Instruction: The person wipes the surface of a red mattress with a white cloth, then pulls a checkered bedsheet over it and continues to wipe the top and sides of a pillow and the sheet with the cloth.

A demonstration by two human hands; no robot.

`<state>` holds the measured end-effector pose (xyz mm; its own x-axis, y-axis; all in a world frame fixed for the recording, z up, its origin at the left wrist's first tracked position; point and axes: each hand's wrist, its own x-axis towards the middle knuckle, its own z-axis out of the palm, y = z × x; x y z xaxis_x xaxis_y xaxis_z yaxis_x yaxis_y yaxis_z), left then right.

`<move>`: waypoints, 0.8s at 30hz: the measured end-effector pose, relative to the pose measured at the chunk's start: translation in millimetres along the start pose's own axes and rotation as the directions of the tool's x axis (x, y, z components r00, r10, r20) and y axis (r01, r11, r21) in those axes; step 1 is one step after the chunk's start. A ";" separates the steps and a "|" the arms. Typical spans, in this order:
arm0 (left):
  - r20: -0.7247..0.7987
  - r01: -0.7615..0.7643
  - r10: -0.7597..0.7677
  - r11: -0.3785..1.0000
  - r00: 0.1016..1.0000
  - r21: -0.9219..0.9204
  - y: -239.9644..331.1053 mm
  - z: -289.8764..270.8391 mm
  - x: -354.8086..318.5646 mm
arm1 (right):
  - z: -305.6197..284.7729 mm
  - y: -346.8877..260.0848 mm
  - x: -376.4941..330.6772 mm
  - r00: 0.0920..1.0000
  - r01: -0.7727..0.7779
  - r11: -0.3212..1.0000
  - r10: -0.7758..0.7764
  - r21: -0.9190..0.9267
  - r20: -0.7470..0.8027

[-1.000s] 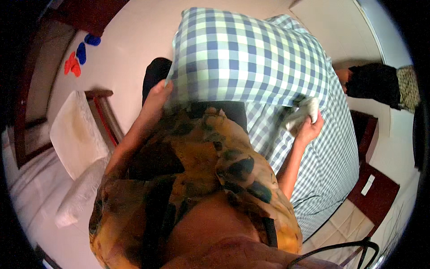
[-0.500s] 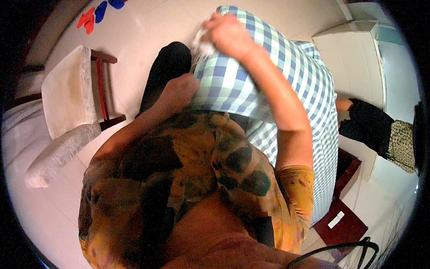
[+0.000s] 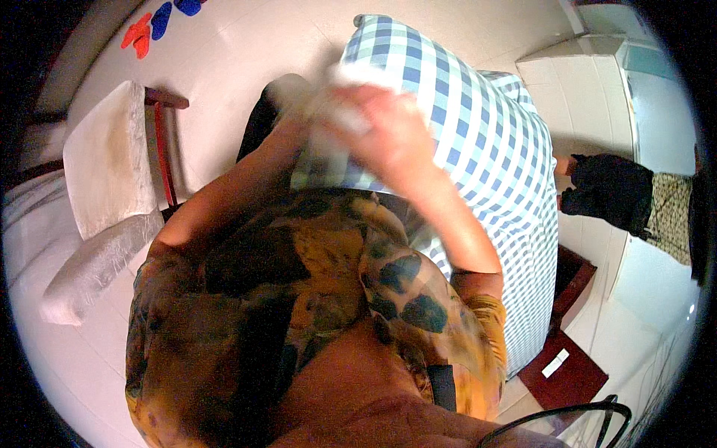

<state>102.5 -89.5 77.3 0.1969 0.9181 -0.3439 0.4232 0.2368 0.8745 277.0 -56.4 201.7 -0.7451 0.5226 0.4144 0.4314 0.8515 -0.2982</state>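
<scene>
A large pillow (image 3: 470, 123) in a blue, white and pale green checked cover lies across my lap. Over its near left end my two hands come close together, both smeared by motion. My right hand (image 3: 381, 127) is curled around a white, soft-looking clump (image 3: 349, 116); whether this is cloth or stuffing I cannot make out. Beside it, my left hand (image 3: 299, 101) is too blurred to show its fingers. Below the hands, the pillow's near left edge is partly covered by my arms and blurred.
A padded chair (image 3: 104, 153) with a pale cover stands at left. Red slippers (image 3: 138, 36) and blue slippers (image 3: 160, 21) lie on the floor at far left. At right are a person in black clothing (image 3: 609, 190), pale box-like furniture (image 3: 575, 93) and a dark red panel (image 3: 564, 373).
My right hand has come down and nearer from the pillow's far left corner, bringing the white clump along. My left hand has lifted off the pillow's near edge and moved away from me.
</scene>
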 end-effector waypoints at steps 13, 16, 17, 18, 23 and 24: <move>-0.097 0.235 -0.290 0.897 0.952 -0.375 44.6 -7.3 -9.8 | -129.0 137.4 -218.0 0.582 -0.666 0.073 0.674 -0.742 -0.456; 0.026 0.181 -0.241 0.647 0.970 -0.741 24.5 -2.6 -5.1 | -109.7 75.5 -150.6 0.805 -0.593 0.449 0.321 -0.668 -0.499; 0.009 0.199 -0.275 0.672 0.961 -0.713 31.5 -1.8 -6.2 | -86.8 48.4 -120.4 0.796 -0.579 0.606 0.276 -0.546 -0.539; 0.014 0.226 -0.297 0.696 0.955 -0.681 44.6 -2.9 -7.0 | -65.6 29.0 -105.5 0.859 -0.462 0.734 0.229 -0.498 -0.459; 0.166 0.219 -0.172 0.362 0.971 -0.906 -12.6 -5.9 16.8 | 35.1 -6.2 -99.9 0.974 -0.194 0.968 0.209 0.159 -0.086; 0.090 0.178 -0.202 0.472 0.975 -0.864 -14.5 -1.9 16.0 | 35.1 -7.2 -103.9 0.981 -0.171 0.983 0.176 0.074 -0.077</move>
<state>97.8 -77.6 59.8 0.1863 0.8187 -0.5432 -0.5291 0.5495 0.6466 333.5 -118.4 130.6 -0.6159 0.6664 0.4201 0.5137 0.7441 -0.4272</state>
